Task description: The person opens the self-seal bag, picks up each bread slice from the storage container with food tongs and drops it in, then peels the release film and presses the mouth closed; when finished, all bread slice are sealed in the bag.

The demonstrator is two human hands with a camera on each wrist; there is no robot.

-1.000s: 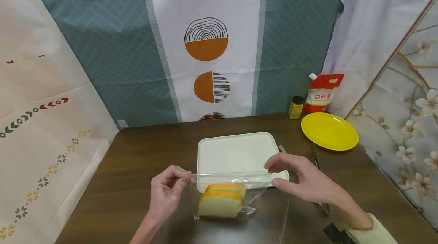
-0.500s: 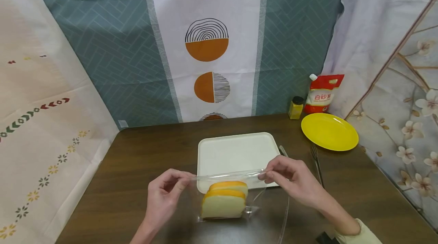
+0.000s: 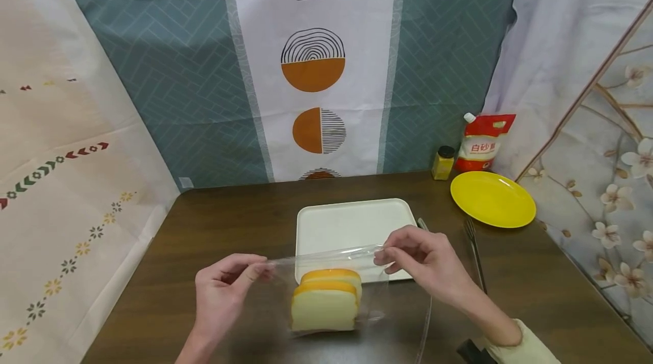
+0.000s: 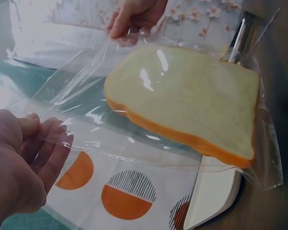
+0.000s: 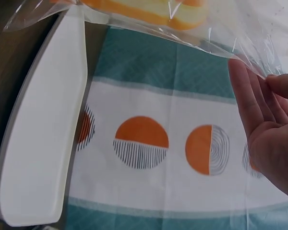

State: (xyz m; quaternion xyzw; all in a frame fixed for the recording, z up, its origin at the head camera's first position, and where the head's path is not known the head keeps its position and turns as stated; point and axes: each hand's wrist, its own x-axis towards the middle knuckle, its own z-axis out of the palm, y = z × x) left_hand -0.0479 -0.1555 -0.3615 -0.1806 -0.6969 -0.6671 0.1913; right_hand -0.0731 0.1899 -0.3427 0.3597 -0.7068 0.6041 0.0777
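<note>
A clear plastic bag (image 3: 374, 290) hangs between my two hands with bread slices (image 3: 324, 308) inside; the slices have pale faces and orange crusts. My left hand (image 3: 224, 290) pinches one upper corner of the bag between thumb and fingers. At the opposite corner my right hand (image 3: 425, 262) pinches the rim in the same way. The left wrist view shows the bag's mouth stretched taut, with one broad slice (image 4: 182, 100) lying low in it. In the right wrist view, thumb and fingertips meet on the film, and only part of the bread shows.
Behind the bag lies a white rectangular tray (image 3: 352, 222). To the right are a fork (image 3: 474, 248), a metal handle (image 3: 422, 224) and a yellow plate (image 3: 492, 199). A yellow jar (image 3: 442, 163) and a red-and-white pouch (image 3: 483, 144) stand at the back. A clear strip (image 3: 424, 327) lies near the front.
My right hand, whose fingers were parted at the bag's edge, now pinches the rim. My left hand has moved left and slightly down. The bag's mouth is drawn wider.
</note>
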